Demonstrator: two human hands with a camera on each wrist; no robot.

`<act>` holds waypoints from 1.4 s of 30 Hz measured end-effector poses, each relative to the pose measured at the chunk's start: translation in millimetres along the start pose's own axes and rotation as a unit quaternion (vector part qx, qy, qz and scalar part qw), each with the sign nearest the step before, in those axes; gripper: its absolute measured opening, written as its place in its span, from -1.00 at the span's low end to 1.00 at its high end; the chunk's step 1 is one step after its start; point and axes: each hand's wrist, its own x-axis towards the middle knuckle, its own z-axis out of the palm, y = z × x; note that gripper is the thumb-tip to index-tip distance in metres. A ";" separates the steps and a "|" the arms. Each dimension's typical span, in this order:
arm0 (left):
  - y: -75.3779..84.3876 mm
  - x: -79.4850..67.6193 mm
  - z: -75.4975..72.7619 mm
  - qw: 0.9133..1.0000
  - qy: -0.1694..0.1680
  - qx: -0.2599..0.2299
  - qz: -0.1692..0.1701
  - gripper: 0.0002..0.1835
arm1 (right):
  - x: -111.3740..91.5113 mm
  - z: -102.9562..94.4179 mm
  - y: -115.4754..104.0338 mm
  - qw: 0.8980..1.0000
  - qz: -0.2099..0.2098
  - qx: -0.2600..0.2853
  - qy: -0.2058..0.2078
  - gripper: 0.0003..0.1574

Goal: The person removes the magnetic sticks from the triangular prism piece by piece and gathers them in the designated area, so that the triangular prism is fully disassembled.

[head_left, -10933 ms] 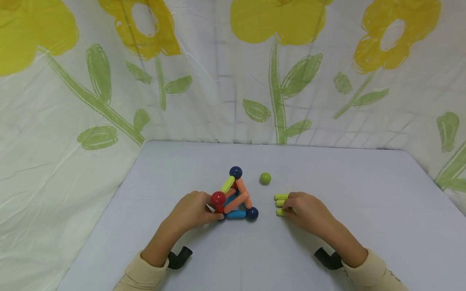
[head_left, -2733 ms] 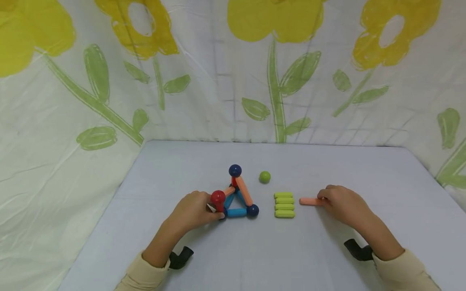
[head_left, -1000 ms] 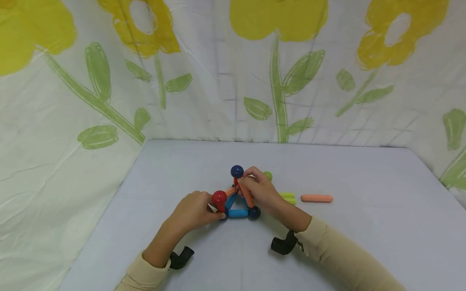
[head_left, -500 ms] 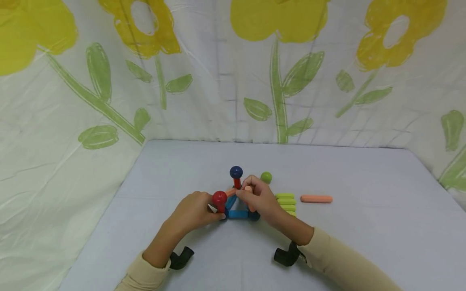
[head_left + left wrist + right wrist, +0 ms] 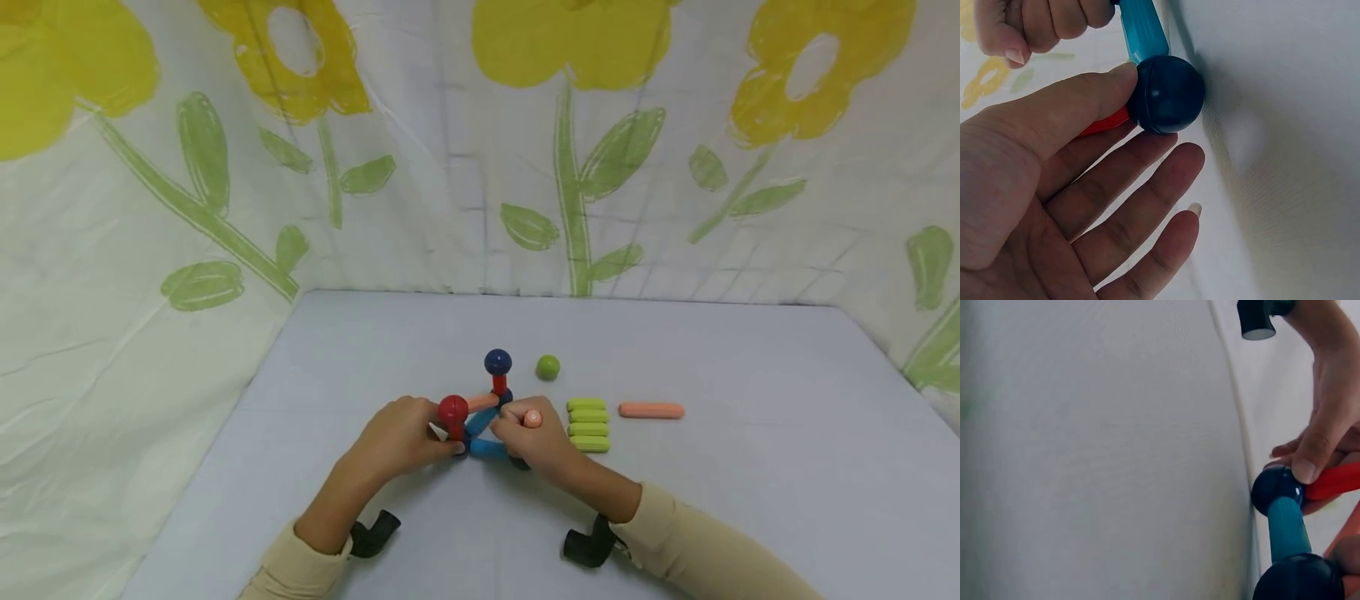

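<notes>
A triangular frame of magnetic rods and balls stands on the table, with blue rods (image 5: 487, 450) as its base. My left hand (image 5: 401, 433) pinches its left corner, a navy ball (image 5: 1169, 94) with a red rod (image 5: 1107, 122) joined to it. A red ball (image 5: 453, 408) tops that corner. My right hand (image 5: 540, 437) curls round an orange rod (image 5: 532, 418) standing at the right corner, over another navy ball (image 5: 1300, 581). At the far corner, a short red rod (image 5: 499, 384) bears a navy ball (image 5: 498, 362). An orange rod (image 5: 482, 402) slants between the left and far corners.
Several yellow-green rods (image 5: 588, 417) lie in a stack of rows right of my right hand. Farther right is a loose orange rod (image 5: 651, 410). A green ball (image 5: 548, 367) sits behind them. A flowered curtain (image 5: 420, 208) hangs behind the table (image 5: 750, 467).
A yellow-green rod and an orange rod have come off the frame and lie right. My right hand moved to the frame and swung its leaning orange rod off the far top ball to upright.
</notes>
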 end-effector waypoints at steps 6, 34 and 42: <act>1.6 0.3 -0.9 1.000 0.002 0.012 -0.008 -0.81 | -2.5 -7.0 -11.5 0.996 -0.073 0.040 -0.015 -0.47; 1.7 0.7 0.9 1.000 -0.002 0.016 -0.017 -0.80 | -65.0 -148.2 -71.0 0.819 0.129 -0.552 -0.093 -0.50; 2.9 2.1 2.5 1.000 -0.006 0.014 -0.021 -0.79 | -63.0 -159.5 -62.9 0.825 0.103 -0.539 -0.134 -0.76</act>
